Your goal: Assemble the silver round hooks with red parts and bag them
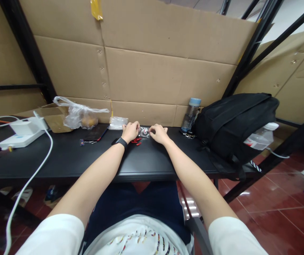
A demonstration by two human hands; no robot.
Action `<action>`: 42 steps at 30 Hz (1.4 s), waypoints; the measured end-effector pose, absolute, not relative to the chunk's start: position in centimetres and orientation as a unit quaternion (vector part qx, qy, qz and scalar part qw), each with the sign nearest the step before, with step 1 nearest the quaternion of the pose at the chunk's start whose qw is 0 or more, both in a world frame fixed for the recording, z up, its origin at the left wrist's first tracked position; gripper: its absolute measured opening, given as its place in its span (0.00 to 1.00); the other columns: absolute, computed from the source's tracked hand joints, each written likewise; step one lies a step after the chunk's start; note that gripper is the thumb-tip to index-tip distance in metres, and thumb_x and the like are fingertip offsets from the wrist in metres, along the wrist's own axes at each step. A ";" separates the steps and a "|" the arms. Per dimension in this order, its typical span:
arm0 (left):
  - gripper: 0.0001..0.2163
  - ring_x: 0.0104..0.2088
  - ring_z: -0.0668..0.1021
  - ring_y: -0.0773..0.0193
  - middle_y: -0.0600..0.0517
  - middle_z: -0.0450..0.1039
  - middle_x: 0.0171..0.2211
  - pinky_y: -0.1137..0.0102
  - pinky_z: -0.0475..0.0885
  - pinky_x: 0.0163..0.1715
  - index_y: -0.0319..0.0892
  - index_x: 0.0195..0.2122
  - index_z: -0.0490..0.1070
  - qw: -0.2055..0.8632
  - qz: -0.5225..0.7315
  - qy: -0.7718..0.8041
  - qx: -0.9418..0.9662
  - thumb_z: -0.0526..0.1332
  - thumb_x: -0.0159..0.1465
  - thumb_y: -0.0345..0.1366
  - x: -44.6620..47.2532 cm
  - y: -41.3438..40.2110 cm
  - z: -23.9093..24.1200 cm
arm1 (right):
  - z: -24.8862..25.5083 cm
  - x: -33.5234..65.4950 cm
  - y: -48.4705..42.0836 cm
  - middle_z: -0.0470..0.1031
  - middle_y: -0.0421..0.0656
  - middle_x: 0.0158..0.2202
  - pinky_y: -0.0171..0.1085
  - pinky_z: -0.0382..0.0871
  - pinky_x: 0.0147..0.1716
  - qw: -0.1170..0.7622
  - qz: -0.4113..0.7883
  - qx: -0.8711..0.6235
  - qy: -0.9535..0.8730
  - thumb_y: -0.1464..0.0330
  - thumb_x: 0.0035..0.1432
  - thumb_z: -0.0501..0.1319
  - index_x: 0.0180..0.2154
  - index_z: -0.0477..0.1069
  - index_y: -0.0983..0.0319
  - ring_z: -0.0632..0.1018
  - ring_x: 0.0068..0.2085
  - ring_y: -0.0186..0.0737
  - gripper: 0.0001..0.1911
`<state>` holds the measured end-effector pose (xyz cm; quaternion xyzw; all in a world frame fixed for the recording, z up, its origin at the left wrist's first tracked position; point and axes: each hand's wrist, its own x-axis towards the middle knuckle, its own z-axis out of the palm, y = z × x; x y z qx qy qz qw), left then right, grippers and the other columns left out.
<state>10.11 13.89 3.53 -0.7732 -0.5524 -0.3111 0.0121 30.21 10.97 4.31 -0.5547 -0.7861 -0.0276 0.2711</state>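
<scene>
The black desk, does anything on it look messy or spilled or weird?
A little messy: small red pieces lie loose in a scatter near the left hand, and the black backpack seems to lie on its side, with a clear bottle poking out sideways. I can't see anything spilled or broken.

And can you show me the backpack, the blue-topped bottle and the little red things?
Backpack (231, 124): head view, middle of its black fabric.
Blue-topped bottle (190, 118): head view, its see-through body.
Little red things (135, 141): head view, their main cluster.
</scene>
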 end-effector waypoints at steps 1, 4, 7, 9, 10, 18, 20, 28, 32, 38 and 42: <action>0.08 0.50 0.73 0.51 0.48 0.79 0.42 0.56 0.58 0.51 0.48 0.41 0.72 0.014 -0.305 -0.549 -0.778 0.55 0.65 0.31 10.0 13.9 3.5 | 4.3 30.1 10.9 0.76 0.46 0.50 0.44 0.53 0.46 0.259 -0.035 -0.546 -0.796 0.66 0.62 0.59 0.42 0.78 0.55 0.69 0.52 0.50 0.10; 0.09 0.52 0.73 0.50 0.48 0.80 0.44 0.55 0.58 0.53 0.49 0.40 0.75 0.013 -0.292 -0.535 -0.793 0.55 0.66 0.33 9.6 14.3 3.5 | 4.2 29.6 10.6 0.75 0.46 0.53 0.47 0.54 0.48 0.224 -0.040 -0.520 -0.823 0.65 0.64 0.58 0.47 0.78 0.52 0.68 0.53 0.51 0.13; 0.12 0.53 0.73 0.49 0.48 0.81 0.46 0.54 0.59 0.53 0.51 0.42 0.78 0.009 -0.273 -0.523 -0.807 0.55 0.67 0.35 9.2 15.0 3.2 | 3.9 29.1 10.6 0.75 0.45 0.53 0.50 0.55 0.49 0.182 -0.037 -0.512 -0.839 0.64 0.66 0.57 0.51 0.76 0.48 0.68 0.53 0.53 0.15; 0.14 0.54 0.73 0.49 0.49 0.80 0.47 0.54 0.60 0.53 0.54 0.45 0.79 0.001 -0.253 -0.518 -0.817 0.54 0.67 0.35 8.9 15.5 2.9 | 3.7 29.0 10.6 0.76 0.45 0.53 0.53 0.56 0.49 0.157 -0.038 -0.518 -0.840 0.64 0.66 0.56 0.52 0.76 0.47 0.68 0.53 0.54 0.16; 0.15 0.54 0.73 0.49 0.49 0.80 0.47 0.54 0.61 0.53 0.55 0.46 0.79 -0.006 -0.245 -0.517 -0.820 0.54 0.67 0.35 8.8 15.8 2.8 | 3.7 28.9 10.6 0.76 0.46 0.52 0.53 0.57 0.49 0.149 -0.041 -0.521 -0.840 0.65 0.66 0.56 0.52 0.76 0.47 0.68 0.53 0.55 0.17; 0.22 0.54 0.70 0.45 0.49 0.75 0.51 0.52 0.62 0.51 0.59 0.46 0.79 0.020 -0.253 -0.542 -0.802 0.55 0.60 0.26 7.6 16.2 2.8 | 3.5 28.7 10.9 0.73 0.48 0.58 0.62 0.57 0.52 0.119 -0.040 -0.541 -0.832 0.60 0.66 0.56 0.56 0.72 0.45 0.67 0.57 0.60 0.19; 0.23 0.54 0.70 0.45 0.48 0.75 0.51 0.52 0.62 0.51 0.57 0.47 0.79 0.027 -0.290 -0.557 -0.778 0.54 0.59 0.25 6.9 16.0 3.4 | 3.6 28.5 11.5 0.72 0.47 0.60 0.65 0.56 0.53 0.114 -0.030 -0.549 -0.827 0.58 0.67 0.55 0.57 0.72 0.46 0.67 0.58 0.62 0.19; 0.19 0.57 0.68 0.40 0.45 0.72 0.55 0.49 0.63 0.51 0.53 0.47 0.76 0.014 -0.297 -0.658 -0.692 0.61 0.57 0.27 3.3 15.3 4.0 | 4.0 26.9 16.3 0.75 0.44 0.58 0.69 0.53 0.55 0.099 0.015 -0.585 -0.805 0.56 0.66 0.55 0.54 0.74 0.46 0.69 0.59 0.61 0.18; 0.21 0.57 0.68 0.40 0.42 0.70 0.57 0.48 0.62 0.52 0.52 0.51 0.73 0.028 -0.251 -0.688 -0.680 0.64 0.56 0.29 2.4 15.2 3.5 | 3.8 25.1 18.2 0.72 0.46 0.60 0.71 0.53 0.56 0.104 0.019 -0.598 -0.794 0.55 0.66 0.54 0.55 0.74 0.47 0.66 0.61 0.63 0.19; 0.16 0.54 0.70 0.45 0.43 0.77 0.48 0.50 0.60 0.52 0.50 0.48 0.76 0.075 -0.252 -0.684 -0.681 0.60 0.60 0.31 1.7 15.1 4.1 | 4.3 23.8 19.1 0.66 0.46 0.65 0.72 0.49 0.58 0.089 0.033 -0.602 -0.793 0.54 0.64 0.57 0.60 0.69 0.46 0.61 0.65 0.65 0.24; 0.15 0.53 0.69 0.42 0.40 0.78 0.45 0.49 0.59 0.51 0.48 0.48 0.77 0.081 -0.260 -0.705 -0.655 0.59 0.61 0.35 0.9 15.4 4.2 | 6.0 25.8 18.4 0.71 0.45 0.61 0.66 0.56 0.58 0.101 0.039 -0.576 -0.810 0.57 0.62 0.62 0.55 0.74 0.46 0.67 0.62 0.62 0.19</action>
